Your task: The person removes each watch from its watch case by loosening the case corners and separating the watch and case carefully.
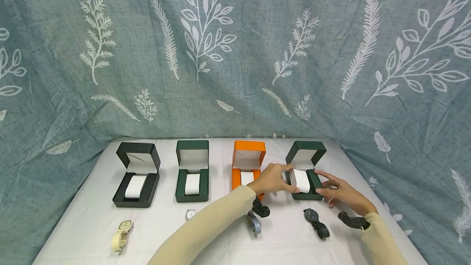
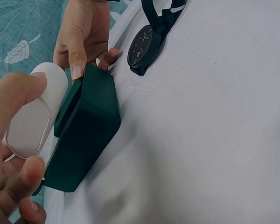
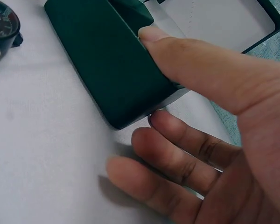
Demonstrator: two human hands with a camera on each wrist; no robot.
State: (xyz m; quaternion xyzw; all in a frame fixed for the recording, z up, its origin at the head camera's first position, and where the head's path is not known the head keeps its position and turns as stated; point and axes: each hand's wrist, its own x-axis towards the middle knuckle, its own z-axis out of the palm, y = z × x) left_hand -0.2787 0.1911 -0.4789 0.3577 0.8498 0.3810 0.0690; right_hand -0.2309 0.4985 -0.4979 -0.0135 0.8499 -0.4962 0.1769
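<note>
My left hand (image 1: 271, 178) pinches a white watch cushion (image 1: 301, 180) between thumb and fingers. The cushion is tilted and raised above the right-hand green watch box (image 1: 314, 184), whose lid stands up. In the left wrist view the cushion (image 2: 28, 128) is beside the box's green outer wall (image 2: 91, 130). My right hand (image 1: 344, 193) holds the right side of that box. Its thumb (image 3: 165, 51) lies on the top edge in the right wrist view, with fingers by the side wall. A black watch (image 1: 312, 218) lies in front of this box.
Left of my hands stand an orange watch box (image 1: 249, 145), another green one (image 1: 192, 144) and a black one (image 1: 136, 148), all lids up with white cushions. A cream watch (image 1: 122, 234), a small white-dial watch (image 1: 190, 214) and a grey-blue watch (image 1: 254, 224) lie nearer.
</note>
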